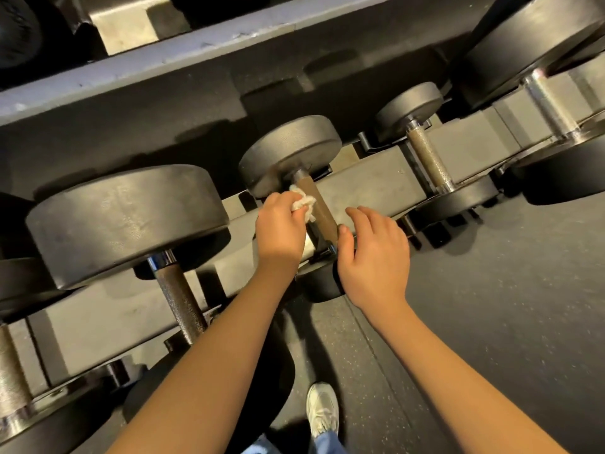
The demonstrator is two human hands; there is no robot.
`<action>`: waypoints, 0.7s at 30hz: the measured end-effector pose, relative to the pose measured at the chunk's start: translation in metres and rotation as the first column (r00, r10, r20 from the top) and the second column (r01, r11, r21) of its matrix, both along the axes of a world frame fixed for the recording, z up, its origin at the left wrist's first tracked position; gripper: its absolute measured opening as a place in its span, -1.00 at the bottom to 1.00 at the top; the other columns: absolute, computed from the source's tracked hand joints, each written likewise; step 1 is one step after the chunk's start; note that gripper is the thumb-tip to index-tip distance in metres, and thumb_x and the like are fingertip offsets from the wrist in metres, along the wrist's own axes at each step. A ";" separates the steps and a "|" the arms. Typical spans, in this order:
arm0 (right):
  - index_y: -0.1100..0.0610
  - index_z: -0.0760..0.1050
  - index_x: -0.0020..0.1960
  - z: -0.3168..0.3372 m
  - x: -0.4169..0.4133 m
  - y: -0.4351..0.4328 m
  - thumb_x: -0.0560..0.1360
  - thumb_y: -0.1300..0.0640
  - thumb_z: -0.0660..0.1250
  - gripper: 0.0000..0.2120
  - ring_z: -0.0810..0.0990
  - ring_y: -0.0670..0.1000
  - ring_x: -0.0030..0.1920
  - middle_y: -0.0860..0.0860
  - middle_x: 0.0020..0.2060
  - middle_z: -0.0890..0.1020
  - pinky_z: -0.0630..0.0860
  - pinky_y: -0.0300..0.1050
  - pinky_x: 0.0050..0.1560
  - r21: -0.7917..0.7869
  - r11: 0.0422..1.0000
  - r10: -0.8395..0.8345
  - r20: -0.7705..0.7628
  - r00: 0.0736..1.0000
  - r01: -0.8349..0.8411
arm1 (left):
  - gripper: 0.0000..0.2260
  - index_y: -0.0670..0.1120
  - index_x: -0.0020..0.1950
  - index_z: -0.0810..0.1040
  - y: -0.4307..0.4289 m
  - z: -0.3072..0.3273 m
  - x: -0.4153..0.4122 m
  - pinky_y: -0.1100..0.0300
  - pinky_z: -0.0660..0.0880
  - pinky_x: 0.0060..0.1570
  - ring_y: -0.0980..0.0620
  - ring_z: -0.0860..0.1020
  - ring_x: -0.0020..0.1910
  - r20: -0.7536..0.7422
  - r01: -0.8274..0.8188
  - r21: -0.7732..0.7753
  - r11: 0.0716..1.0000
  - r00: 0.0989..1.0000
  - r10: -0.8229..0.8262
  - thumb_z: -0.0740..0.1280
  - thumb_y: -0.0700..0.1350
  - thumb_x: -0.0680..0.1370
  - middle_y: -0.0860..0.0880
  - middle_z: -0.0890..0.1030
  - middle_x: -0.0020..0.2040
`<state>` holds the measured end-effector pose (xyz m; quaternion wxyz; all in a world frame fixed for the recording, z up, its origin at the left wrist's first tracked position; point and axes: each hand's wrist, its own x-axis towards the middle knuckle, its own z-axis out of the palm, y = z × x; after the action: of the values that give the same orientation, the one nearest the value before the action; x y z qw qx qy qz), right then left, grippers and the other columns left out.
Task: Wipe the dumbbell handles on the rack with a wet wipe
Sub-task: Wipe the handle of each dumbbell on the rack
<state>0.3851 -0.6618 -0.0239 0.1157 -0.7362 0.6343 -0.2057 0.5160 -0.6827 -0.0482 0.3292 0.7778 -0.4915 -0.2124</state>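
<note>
A black dumbbell [291, 152] lies on the rack [370, 188] at the centre, its knurled handle [322, 211] running toward me. My left hand [280, 229] grips a crumpled white wet wipe [302, 201] and holds it against the far part of that handle. My right hand [375, 250] rests with relaxed fingers on the dumbbell's near head [322, 285], the thumb touching the near end of the handle.
A larger dumbbell [124, 221] sits to the left and a smaller one [425, 155] to the right, with a big one [537, 60] at the far right. An upper rack rail [163, 60] crosses above. My shoe [322, 409] stands on the dark rubber floor [491, 306].
</note>
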 end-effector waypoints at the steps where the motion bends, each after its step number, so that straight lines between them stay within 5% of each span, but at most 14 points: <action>1: 0.14 0.54 0.21 0.000 0.000 0.000 0.54 -0.02 0.08 -0.59 0.54 0.12 0.14 0.09 0.13 0.61 0.41 0.06 0.16 -0.005 1.000 -0.001 0.002 1.000 0.001 | -0.83 -0.15 0.11 0.62 0.004 -0.003 0.000 0.23 0.41 -0.08 0.01 0.52 -0.05 -0.029 0.023 0.020 1.000 0.999 -0.023 0.30 -0.19 0.57 -0.09 0.60 -0.02; 7: 0.15 0.54 0.21 0.000 0.000 -0.001 0.54 -0.02 0.07 -0.58 0.55 0.13 0.14 0.09 0.13 0.61 0.42 0.06 0.15 -0.019 1.000 -0.009 -0.004 1.000 0.009 | -0.92 -0.14 -0.06 0.65 0.032 -0.009 -0.005 0.25 0.48 -0.12 0.06 0.55 -0.18 -0.074 0.190 -0.019 0.982 0.979 -0.191 0.37 -0.20 0.50 -0.04 0.64 -0.16; 9: 0.15 0.54 0.22 0.000 0.000 0.000 0.54 -0.02 0.08 -0.58 0.54 0.12 0.15 0.09 0.14 0.61 0.41 0.05 0.16 -0.017 1.000 -0.001 0.000 1.000 0.001 | -0.94 -0.15 -0.07 0.63 0.020 -0.002 0.002 0.40 0.38 -0.16 0.10 0.49 -0.21 -0.060 0.127 -0.060 0.990 0.990 -0.131 0.36 -0.22 0.52 -0.06 0.61 -0.18; 15: 0.15 0.53 0.23 0.001 0.000 0.001 0.54 -0.06 0.07 -0.56 0.53 0.11 0.16 0.08 0.16 0.60 0.40 0.04 0.18 -0.002 1.000 -0.006 0.012 1.000 0.006 | -0.88 -0.11 0.05 0.61 -0.014 0.013 0.004 0.38 0.41 -0.14 0.15 0.49 -0.13 -0.109 -0.042 -0.032 0.999 0.993 0.039 0.30 -0.17 0.58 -0.03 0.57 -0.04; 21: 0.18 0.47 0.31 0.002 0.000 0.003 0.54 -0.04 0.04 -0.52 0.45 0.10 0.25 0.10 0.26 0.53 0.35 0.04 0.25 0.036 0.999 -0.033 0.100 0.994 0.030 | -0.88 -0.11 -0.05 0.65 0.023 -0.001 -0.011 0.02 0.53 -0.13 0.01 0.55 -0.14 -0.062 0.277 -0.024 0.961 0.959 -0.278 0.34 -0.13 0.52 -0.03 0.58 -0.13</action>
<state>0.3849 -0.6592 -0.0224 0.1569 -0.7129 0.6426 -0.2331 0.5054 -0.6597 -0.0492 0.3178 0.6915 -0.5861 -0.2780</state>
